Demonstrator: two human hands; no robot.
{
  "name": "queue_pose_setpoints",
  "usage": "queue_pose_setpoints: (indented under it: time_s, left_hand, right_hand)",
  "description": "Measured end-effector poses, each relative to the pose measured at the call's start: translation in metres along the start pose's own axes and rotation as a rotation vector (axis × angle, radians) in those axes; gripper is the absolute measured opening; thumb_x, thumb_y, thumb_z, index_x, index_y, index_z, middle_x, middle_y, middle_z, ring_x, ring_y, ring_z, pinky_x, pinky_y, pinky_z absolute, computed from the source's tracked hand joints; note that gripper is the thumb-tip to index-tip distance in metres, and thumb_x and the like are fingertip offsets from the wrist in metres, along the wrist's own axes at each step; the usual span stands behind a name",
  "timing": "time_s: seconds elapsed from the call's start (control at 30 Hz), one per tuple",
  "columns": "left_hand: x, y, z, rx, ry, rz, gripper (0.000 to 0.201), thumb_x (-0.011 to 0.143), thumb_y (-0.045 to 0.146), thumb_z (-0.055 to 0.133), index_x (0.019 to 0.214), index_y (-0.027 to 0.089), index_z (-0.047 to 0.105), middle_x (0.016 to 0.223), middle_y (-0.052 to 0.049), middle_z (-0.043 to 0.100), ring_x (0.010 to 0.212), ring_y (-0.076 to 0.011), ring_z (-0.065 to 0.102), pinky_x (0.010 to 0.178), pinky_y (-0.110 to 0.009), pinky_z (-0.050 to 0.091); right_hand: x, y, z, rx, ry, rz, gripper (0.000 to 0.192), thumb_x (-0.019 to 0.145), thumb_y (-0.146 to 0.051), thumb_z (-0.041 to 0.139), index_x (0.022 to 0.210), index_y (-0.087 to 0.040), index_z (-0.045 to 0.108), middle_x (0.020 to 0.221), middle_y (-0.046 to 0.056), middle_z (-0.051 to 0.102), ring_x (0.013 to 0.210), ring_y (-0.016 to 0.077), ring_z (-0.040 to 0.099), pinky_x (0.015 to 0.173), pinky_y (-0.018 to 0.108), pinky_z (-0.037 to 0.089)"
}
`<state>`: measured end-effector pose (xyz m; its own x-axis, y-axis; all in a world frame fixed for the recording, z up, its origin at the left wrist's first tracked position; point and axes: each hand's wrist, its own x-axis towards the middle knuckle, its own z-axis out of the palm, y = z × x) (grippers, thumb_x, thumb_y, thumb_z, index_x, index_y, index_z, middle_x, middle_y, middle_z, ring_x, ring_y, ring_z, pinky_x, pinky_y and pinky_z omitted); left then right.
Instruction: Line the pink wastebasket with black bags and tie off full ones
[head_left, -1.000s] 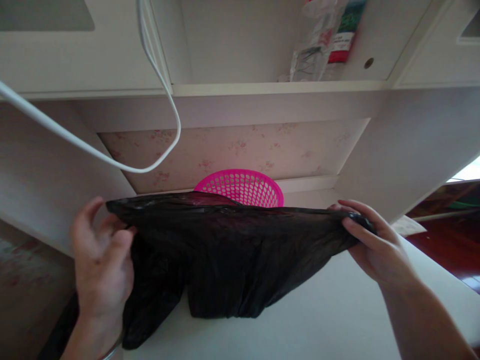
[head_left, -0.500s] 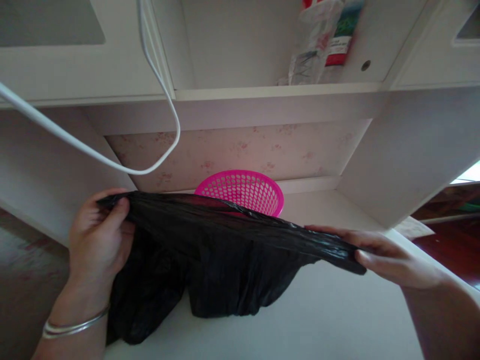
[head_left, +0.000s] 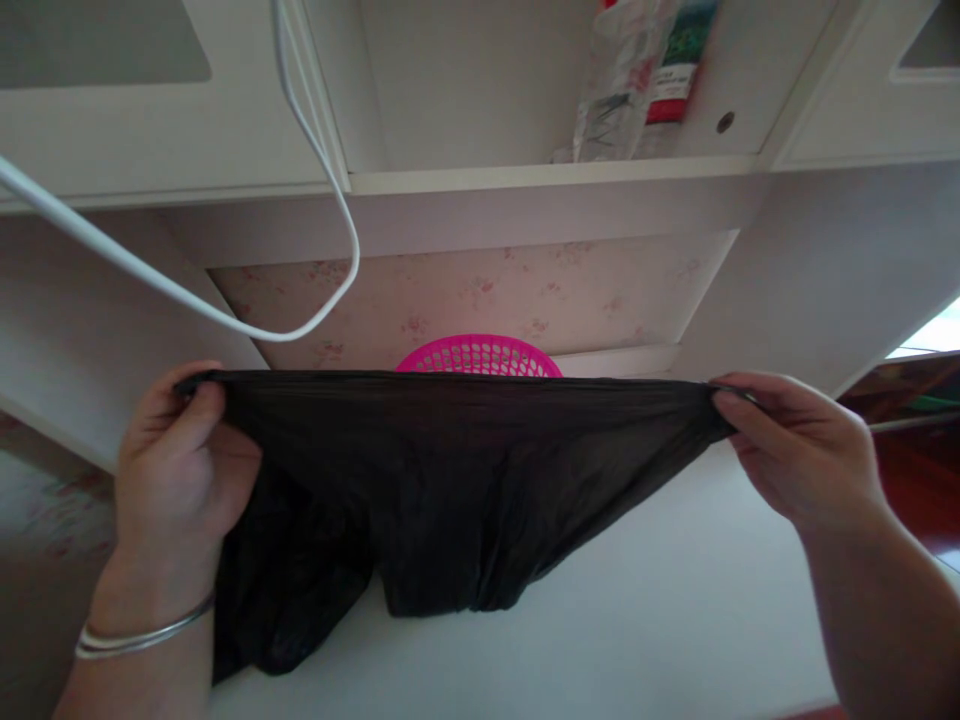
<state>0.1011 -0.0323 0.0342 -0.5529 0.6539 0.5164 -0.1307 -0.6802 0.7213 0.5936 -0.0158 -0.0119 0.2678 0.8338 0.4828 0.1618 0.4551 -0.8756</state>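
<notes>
A thin black plastic bag (head_left: 450, 480) is stretched between my two hands, its top edge pulled taut and nearly level. My left hand (head_left: 184, 460) pinches one corner between thumb and fingers; a silver bangle circles that wrist. At the other end, my right hand (head_left: 802, 445) grips the opposite corner. The bag's lower part hangs in folds, with a bunched portion below my left hand. Behind the bag stands a bright pink perforated plastic basket (head_left: 480, 352); only its upper rim shows, the rest being hidden.
A white cable (head_left: 292, 334) loops down at the upper left. The white desk surface (head_left: 637, 620) lies below the bag. Overhead, a white cabinet shelf (head_left: 555, 178) holds a clear plastic container (head_left: 615, 90) and a green-and-red package (head_left: 675, 75). Flowered wallpaper (head_left: 480, 295) covers the back.
My right hand has risen and moved outward, pulling the bag's edge straight. My left hand has shifted slightly up and left. More of the pink basket is now covered.
</notes>
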Motion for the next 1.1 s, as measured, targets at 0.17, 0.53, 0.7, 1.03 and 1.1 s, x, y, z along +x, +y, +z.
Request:
queue_pose_setpoints:
  time_s: [0.17, 0.53, 0.7, 1.03, 1.1]
  left_hand:
    - [-0.028, -0.010, -0.008, -0.034, -0.268, -0.103, 0.077, 0.058, 0.055, 0.096, 0.129, 0.039, 0.070, 0.127, 0.001, 0.074, 0.106, -0.0209, 0.070, 0.085, -0.032, 0.063]
    - [-0.038, -0.026, -0.008, 0.022, -0.029, -0.325, 0.039, 0.052, 0.038, 0.100, 0.078, 0.021, 0.078, 0.076, 0.002, 0.079, 0.090, -0.0238, 0.073, 0.097, -0.041, 0.061]
    - [-0.031, -0.013, -0.001, -0.033, -0.016, -0.289, 0.037, 0.061, 0.037, 0.097, 0.089, 0.021, 0.079, 0.089, 0.000, 0.082, 0.114, -0.0268, 0.068, 0.105, -0.041, 0.057]
    - [-0.070, -0.040, -0.026, 0.031, -0.176, -0.455, 0.062, 0.047, 0.044, 0.100, 0.103, 0.027, 0.080, 0.103, -0.006, 0.082, 0.126, -0.0381, 0.064, 0.109, -0.051, 0.053]
    - [-0.072, -0.045, -0.031, 0.091, -0.103, -0.484, 0.055, 0.046, 0.037, 0.101, 0.096, 0.028, 0.081, 0.094, -0.005, 0.082, 0.120, -0.0377, 0.068, 0.106, -0.052, 0.056]
  right_hand:
    - [-0.024, 0.005, 0.027, 0.489, -0.100, 0.132, 0.076, 0.062, -0.056, 0.094, 0.131, -0.047, 0.064, 0.126, -0.003, 0.073, 0.116, 0.0223, 0.069, 0.091, 0.036, 0.063]
    - [-0.041, 0.048, 0.036, 0.496, -0.060, 0.366, 0.026, 0.074, -0.043, 0.089, 0.092, -0.029, 0.076, 0.099, 0.001, 0.082, 0.099, 0.0272, 0.078, 0.093, 0.044, 0.065]
    - [-0.017, 0.013, 0.028, 0.520, 0.014, 0.275, 0.022, 0.084, -0.047, 0.079, 0.100, -0.032, 0.077, 0.111, 0.001, 0.080, 0.122, 0.0293, 0.069, 0.104, 0.047, 0.059]
    - [-0.056, 0.061, 0.039, 0.558, -0.309, 0.239, 0.093, 0.052, -0.064, 0.094, 0.136, -0.040, 0.063, 0.149, 0.004, 0.061, 0.131, 0.0366, 0.062, 0.103, 0.054, 0.058]
    - [-0.069, 0.072, 0.044, 0.527, -0.357, 0.323, 0.071, 0.060, -0.051, 0.095, 0.125, -0.034, 0.071, 0.129, 0.007, 0.074, 0.121, 0.0361, 0.069, 0.102, 0.054, 0.058]
